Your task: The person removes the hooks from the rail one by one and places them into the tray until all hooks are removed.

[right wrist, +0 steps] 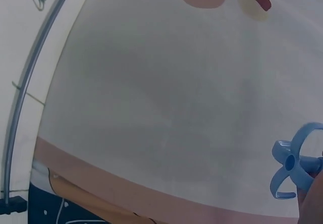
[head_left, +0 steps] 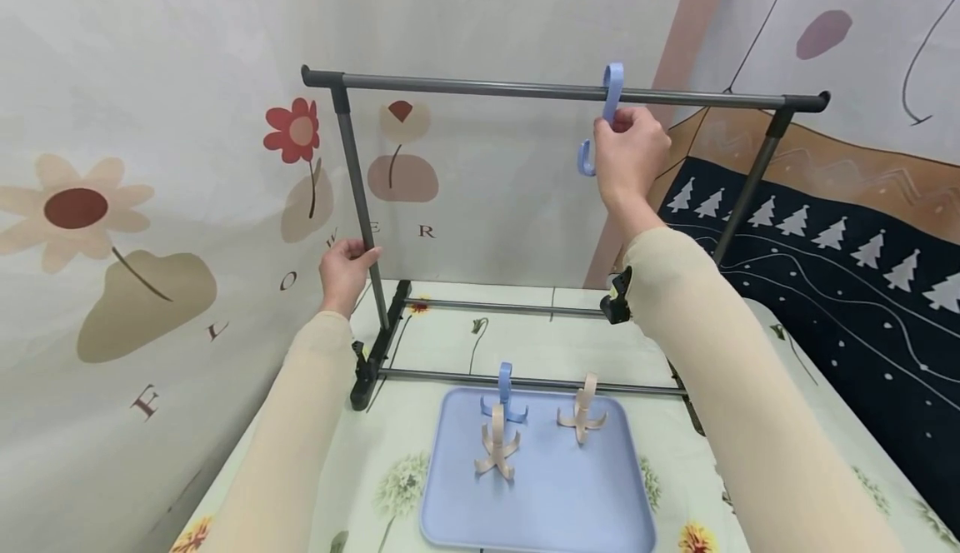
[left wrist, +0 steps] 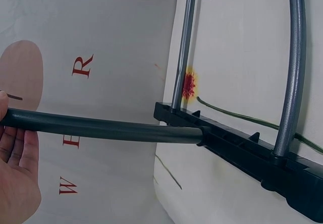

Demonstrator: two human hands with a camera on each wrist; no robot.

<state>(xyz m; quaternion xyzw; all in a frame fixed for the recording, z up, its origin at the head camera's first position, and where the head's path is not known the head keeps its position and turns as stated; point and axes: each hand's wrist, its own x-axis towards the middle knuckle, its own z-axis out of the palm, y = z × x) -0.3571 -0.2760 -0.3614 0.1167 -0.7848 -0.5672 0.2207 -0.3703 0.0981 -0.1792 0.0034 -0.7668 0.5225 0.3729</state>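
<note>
A dark metal rack (head_left: 465, 87) stands on the table. My left hand (head_left: 347, 274) holds its left upright post, with the thumb on one side and the fingers (left wrist: 17, 148) on the other. My right hand (head_left: 633, 153) pinches the stem of a blue multi-prong hook (head_left: 613, 82) up at the top rail. The curved upper end of that hook loops over the rail in the head view. In the right wrist view its prongs (right wrist: 290, 161) spread out below the fingers, and part of the hook is hidden by the hand.
A blue tray (head_left: 562, 503) lies in front of the rack. On it are one blue hook (head_left: 505, 382) and two beige hooks (head_left: 497, 445). Two lower bars (head_left: 517, 309) join the rack's black feet (head_left: 382, 345). A printed curtain (head_left: 487, 203) hangs close behind.
</note>
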